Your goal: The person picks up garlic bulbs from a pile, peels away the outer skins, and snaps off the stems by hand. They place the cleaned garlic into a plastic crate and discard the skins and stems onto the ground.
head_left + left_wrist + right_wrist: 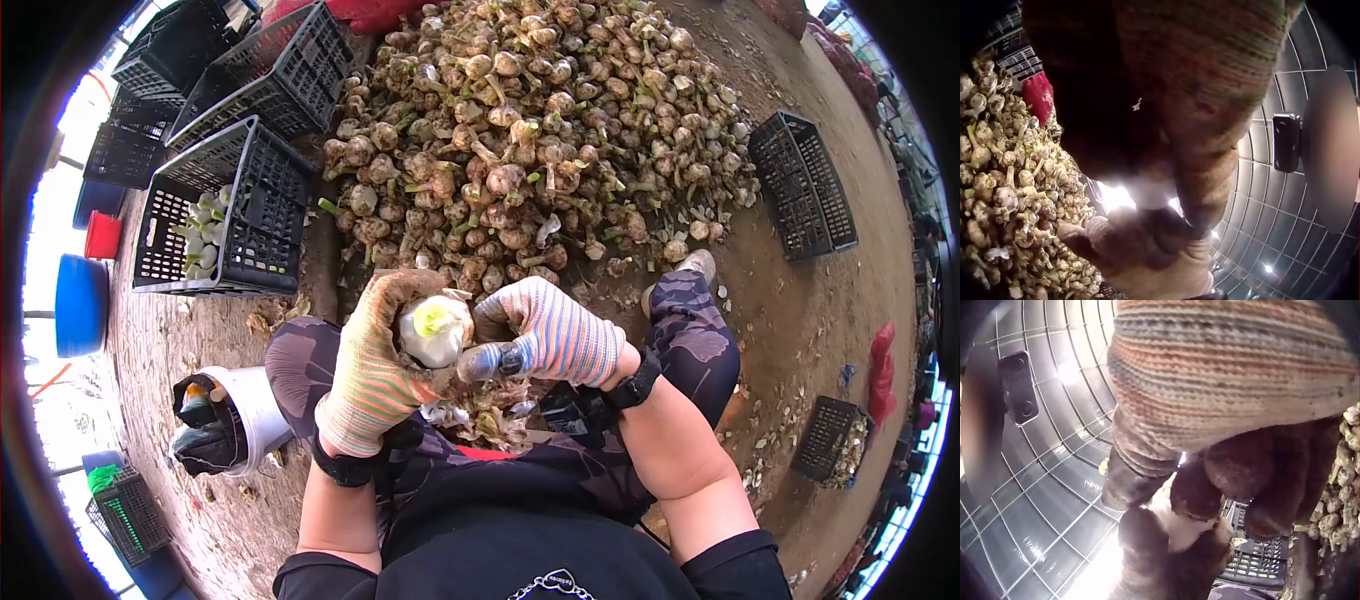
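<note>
In the head view, a garlic bulb [436, 332] with white peeled skin and a pale green cut top sits in my left hand [372, 360], whose striped, soiled glove wraps its left side. My right hand [560, 335], in a striped knit glove, has curled fingers, with thumb and forefinger tips at the bulb's right edge. A small dark piece [511, 357] sits on the right thumb. In the right wrist view, the white bulb [1179, 528] shows between dirty gloved fingertips. Most of it is hidden by the hand in the left wrist view.
A large heap of unpeeled garlic [520, 150] lies ahead. At left stands a black crate [270, 220] holding cleaned bulbs, near stacked crates and a white bucket [262, 415]. Another black crate [803, 185] is on the right. Loose skins [490, 425] lie between the legs.
</note>
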The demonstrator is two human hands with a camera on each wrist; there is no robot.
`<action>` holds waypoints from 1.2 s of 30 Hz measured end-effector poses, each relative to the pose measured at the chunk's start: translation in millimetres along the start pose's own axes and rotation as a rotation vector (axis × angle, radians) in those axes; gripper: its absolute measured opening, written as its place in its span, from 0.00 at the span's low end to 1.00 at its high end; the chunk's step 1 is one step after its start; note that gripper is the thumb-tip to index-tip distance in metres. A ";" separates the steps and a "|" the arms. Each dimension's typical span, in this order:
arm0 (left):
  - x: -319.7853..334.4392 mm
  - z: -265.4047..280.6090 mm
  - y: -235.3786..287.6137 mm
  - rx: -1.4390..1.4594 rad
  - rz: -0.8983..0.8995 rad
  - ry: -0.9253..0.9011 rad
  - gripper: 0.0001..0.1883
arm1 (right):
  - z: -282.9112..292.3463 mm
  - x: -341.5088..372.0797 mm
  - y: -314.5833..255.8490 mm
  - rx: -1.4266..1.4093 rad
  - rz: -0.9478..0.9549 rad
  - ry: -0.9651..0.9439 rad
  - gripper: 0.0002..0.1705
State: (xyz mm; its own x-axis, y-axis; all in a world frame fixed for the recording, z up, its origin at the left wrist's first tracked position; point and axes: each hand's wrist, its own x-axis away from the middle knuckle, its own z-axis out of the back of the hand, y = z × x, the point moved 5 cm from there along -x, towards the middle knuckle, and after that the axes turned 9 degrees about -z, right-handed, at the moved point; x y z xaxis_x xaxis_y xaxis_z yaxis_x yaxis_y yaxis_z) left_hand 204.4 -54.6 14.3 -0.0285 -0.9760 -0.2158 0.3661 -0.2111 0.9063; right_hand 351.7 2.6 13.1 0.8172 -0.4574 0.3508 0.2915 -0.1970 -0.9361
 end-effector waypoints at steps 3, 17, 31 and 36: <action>0.5 -3.4 2.6 0.144 0.059 0.011 0.36 | 2.1 -0.2 3.5 0.000 -0.053 -0.027 0.23; 5.8 7.0 11.5 0.463 0.148 0.098 0.39 | -3.1 -0.5 0.7 -0.112 0.056 -0.098 0.20; 13.4 4.4 7.1 0.621 0.267 -0.043 0.41 | 4.0 -1.2 10.2 -0.017 -0.096 -0.036 0.14; 4.3 10.2 11.7 0.696 0.145 0.148 0.41 | -0.8 -7.3 10.8 -0.367 0.040 -0.028 0.25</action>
State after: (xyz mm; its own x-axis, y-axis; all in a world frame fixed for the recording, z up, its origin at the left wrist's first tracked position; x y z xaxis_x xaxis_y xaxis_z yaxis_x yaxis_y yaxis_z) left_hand 199.0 -61.7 27.7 0.1196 -0.9897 -0.0785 -0.3218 -0.1134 0.9400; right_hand 348.4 3.1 0.5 0.8391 -0.4482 0.3082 0.0654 -0.4794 -0.8752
